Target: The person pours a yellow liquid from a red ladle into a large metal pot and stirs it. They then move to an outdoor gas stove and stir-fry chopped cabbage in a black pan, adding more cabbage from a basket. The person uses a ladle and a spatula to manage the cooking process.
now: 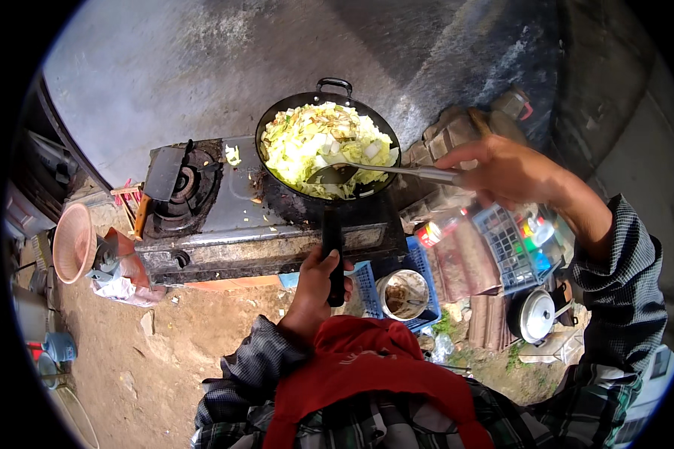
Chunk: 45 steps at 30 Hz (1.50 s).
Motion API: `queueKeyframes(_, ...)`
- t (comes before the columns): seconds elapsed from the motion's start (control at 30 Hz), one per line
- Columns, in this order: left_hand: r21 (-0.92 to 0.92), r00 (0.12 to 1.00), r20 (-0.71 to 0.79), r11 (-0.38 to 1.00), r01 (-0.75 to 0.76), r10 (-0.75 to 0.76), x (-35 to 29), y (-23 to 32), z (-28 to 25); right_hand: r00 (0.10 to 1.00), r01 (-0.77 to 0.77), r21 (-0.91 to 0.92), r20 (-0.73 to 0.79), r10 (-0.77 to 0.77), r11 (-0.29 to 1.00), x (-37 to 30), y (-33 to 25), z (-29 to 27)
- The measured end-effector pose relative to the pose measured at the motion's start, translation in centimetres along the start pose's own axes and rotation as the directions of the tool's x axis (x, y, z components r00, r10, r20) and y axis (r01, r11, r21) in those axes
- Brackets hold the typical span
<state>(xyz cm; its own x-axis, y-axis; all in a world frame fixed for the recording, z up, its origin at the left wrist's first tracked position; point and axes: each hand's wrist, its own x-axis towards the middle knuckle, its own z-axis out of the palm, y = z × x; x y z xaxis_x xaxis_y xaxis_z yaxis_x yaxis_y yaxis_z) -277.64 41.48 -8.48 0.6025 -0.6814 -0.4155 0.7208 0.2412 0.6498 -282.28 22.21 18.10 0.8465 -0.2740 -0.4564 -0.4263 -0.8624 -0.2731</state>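
Note:
A black wok [268, 169] full of chopped pale-green cabbage [314, 138] stands on the right side of a two-burner gas stove [240, 196]. My left hand [319, 280] is wrapped round the wok's black handle [332, 247], which points toward me. Right of the wok, my right hand [502, 170] grips the metal handle of a spatula [412, 170]. Its blade rests among the cabbage at the near side of the wok. A cleaver [162, 179] with a wooden handle lies by the left burner [186, 184], and a cabbage scrap [233, 155] sits on the stovetop.
Behind the stove rises a grey wall [225, 67]. A pinkish basket [74, 243] is at the left. Near my right side are a blue crate [365, 288] with a dirty white pot [402, 295], a basket of bottles [502, 254], and a lidded pot [536, 316]. Bare earth [165, 359] lies below.

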Motion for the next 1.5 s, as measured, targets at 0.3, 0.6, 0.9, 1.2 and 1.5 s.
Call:
queueKeyframes(0.3,-0.018,1.0,0.0,1.0,-0.006,0.006,0.0,-0.1,-0.3,0.991,0.129,-0.144,0.034,-0.126,0.981,6.3,-0.4,2.7)
queueKeyframes(0.6,0.049,1.0,0.001,0.998,-0.027,0.027,-0.2,-0.1,0.3,0.953,0.139,-0.312,-0.217,-0.212,0.94,7.1,0.5,9.1)
queueKeyframes(0.9,0.02,0.999,-0.049,1.0,-0.017,0.018,0.1,0.3,-0.4,0.985,0.089,0.006,-0.149,-0.087,0.996,1.8,1.6,5.9)
queueKeyframes(1.2,0.035,0.999,-0.028,0.999,-0.015,0.016,-0.3,0.2,0.2,0.999,0.015,0.013,-0.05,-0.015,1.0,-2.1,0.6,2.7)
queueKeyframes(1.5,0.073,0.999,-0.014,0.997,-0.04,0.041,0.1,-0.1,0.6,0.956,0.224,-0.208,-0.142,-0.256,0.952,4.9,1.2,7.3)
